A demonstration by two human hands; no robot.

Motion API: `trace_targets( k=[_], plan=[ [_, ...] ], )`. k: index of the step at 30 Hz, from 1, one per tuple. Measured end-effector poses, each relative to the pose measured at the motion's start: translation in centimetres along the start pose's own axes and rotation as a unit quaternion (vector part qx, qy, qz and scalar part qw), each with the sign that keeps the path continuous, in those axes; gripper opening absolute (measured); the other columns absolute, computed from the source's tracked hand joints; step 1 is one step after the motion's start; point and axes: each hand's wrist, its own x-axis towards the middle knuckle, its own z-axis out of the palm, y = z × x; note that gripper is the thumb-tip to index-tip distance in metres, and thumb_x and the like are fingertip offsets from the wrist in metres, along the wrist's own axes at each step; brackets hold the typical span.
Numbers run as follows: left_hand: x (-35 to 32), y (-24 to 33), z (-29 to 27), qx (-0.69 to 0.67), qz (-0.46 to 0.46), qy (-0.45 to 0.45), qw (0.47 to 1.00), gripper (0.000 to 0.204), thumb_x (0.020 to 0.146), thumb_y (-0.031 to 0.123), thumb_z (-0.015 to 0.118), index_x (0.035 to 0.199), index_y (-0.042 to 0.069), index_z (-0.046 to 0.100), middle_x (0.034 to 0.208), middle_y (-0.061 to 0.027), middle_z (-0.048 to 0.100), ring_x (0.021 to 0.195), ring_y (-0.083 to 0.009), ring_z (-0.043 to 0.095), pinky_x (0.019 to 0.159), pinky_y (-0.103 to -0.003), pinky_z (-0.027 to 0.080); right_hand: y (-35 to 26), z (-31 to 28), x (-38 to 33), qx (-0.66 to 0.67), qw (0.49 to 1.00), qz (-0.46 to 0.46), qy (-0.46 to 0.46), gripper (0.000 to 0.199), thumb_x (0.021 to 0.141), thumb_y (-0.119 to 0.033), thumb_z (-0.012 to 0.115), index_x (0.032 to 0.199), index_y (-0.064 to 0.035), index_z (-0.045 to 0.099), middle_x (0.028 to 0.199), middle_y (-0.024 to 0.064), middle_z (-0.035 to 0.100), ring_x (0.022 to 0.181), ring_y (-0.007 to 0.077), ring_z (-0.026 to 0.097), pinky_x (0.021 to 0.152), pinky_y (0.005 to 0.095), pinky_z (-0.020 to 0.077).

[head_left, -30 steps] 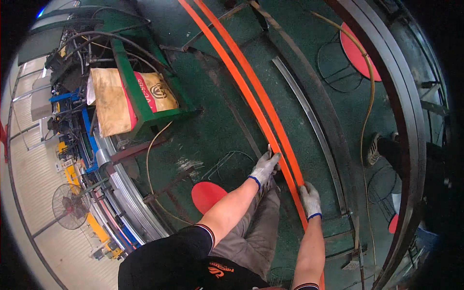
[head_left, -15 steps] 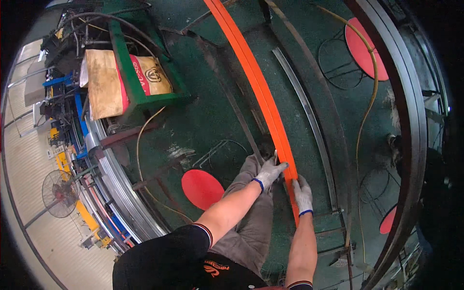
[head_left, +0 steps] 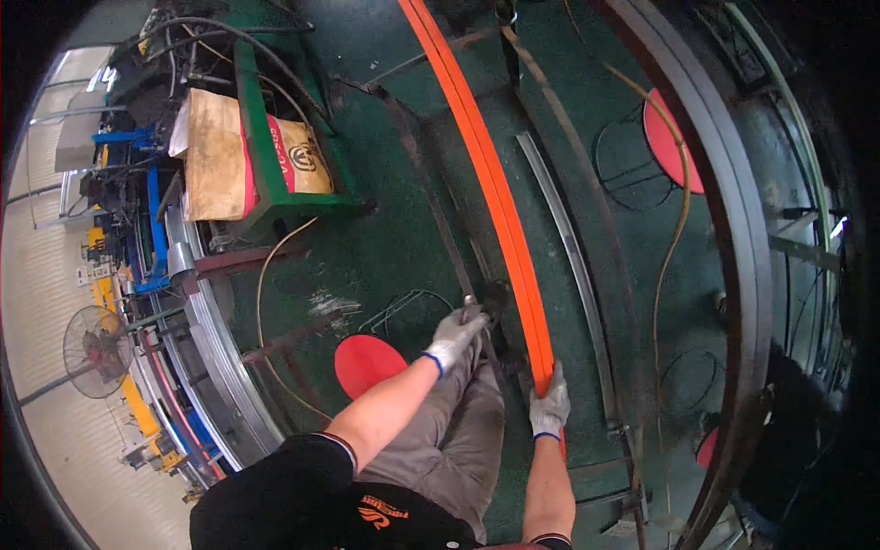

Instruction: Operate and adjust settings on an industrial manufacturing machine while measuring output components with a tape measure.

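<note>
A long orange channel-shaped strip (head_left: pixel 490 174) runs from the far edge down toward my body, with a dark groove along it. My right hand (head_left: pixel 550 403), in a grey-white glove with a blue cuff, is closed round its near part. My left hand (head_left: pixel 456 337), gloved the same way, is apart from the strip, to its left, beside the dark metal bar (head_left: pixel 426 188) of a frame. Its fingers are curled, and a small pale tip shows above them; what it holds, if anything, I cannot make out.
A silver metal strip (head_left: pixel 568 238) lies right of the orange one. Red round stools (head_left: pixel 367 365) stand on the green floor. Beyond is a green metal stand (head_left: pixel 302 203) with a paper sack (head_left: pixel 218 160). A thick dark beam (head_left: pixel 733 211) curves along the right; a fan (head_left: pixel 96 353) stands left.
My left hand has left the orange strip and moved leftward. My right hand stays on the strip, slightly lower in view. The whole view has shifted a little.
</note>
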Motion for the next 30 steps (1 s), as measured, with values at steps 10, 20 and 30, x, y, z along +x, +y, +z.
trace_targets(
  k=[10,20,30],
  plan=[
    [-14.9,9.4,-15.8,0.187,0.038,0.082,0.978,0.046,0.091,0.036,0.071,0.12,0.0,0.065,0.101,-0.0093,0.071,0.069,-0.0149,0.061,0.062,-0.031,0.051,-1.4,-7.7,-5.2,0.082,0.994,0.036,0.061,0.112,0.072,-0.028,0.088,0.16,-0.0101,0.021,0.158,0.0203,0.038,0.144,0.0339,0.04,0.118,0.0389,0.0348],
    [-24.4,23.3,-22.9,0.037,0.126,0.067,0.989,0.04,0.103,0.037,0.058,0.121,0.002,0.066,0.1,-0.0048,0.072,0.072,-0.0082,0.059,0.061,-0.026,0.048,-17.4,-10.1,-1.9,0.137,0.985,-0.101,0.019,0.075,0.088,-0.033,0.074,0.151,-0.0057,0.043,0.141,0.0182,0.059,0.123,0.0307,0.062,0.103,0.039,0.0475],
    [-15.4,40.1,-36.1,0.022,0.187,0.002,0.982,0.035,0.103,0.027,0.057,0.129,0.004,0.063,0.099,-0.0019,0.069,0.08,-0.006,0.058,0.066,-0.024,0.049,-41.8,-6.3,11.5,0.017,0.98,-0.152,-0.128,0.064,0.09,-0.037,0.071,0.139,0.002,0.054,0.135,0.0202,0.063,0.125,0.0304,0.061,0.107,0.0377,0.0461]
  ],
)
